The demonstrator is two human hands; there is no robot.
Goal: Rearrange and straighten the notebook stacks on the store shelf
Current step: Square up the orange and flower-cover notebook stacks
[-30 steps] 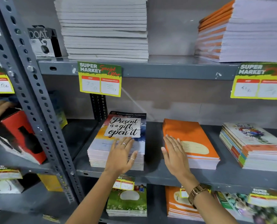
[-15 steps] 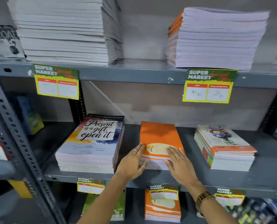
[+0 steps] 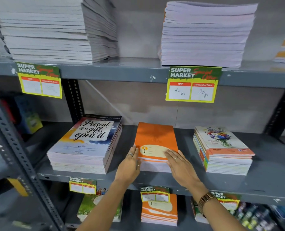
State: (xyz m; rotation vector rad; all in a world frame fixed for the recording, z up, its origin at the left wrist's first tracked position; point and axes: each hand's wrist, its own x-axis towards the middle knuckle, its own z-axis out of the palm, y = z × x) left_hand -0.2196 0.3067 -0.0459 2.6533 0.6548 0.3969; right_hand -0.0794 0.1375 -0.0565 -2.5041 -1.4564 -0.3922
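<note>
A: Item, middle shelf (image 3: 263,180): orange notebook stack (image 3: 156,140), centre of the row. "Present is a gift" stack (image 3: 86,144) sits at its 9 o'clock, floral stack (image 3: 221,150) at its 3 o'clock, both apart from it.

B: Hands?

A: Left hand (image 3: 130,165) flat against the stack's 7 o'clock corner, fingers extended. Right hand (image 3: 181,165) open, palm down across the 5 o'clock corner, fingertips on the top cover. Neither hand is closed around anything; the stack is bracketed, not gripped.

B: Handling note?

A: Judged: squaring step. Press both sides inward evenly, keep the top cover pinned so it cannot slide, then push the front edge parallel to the shelf lip.
</note>
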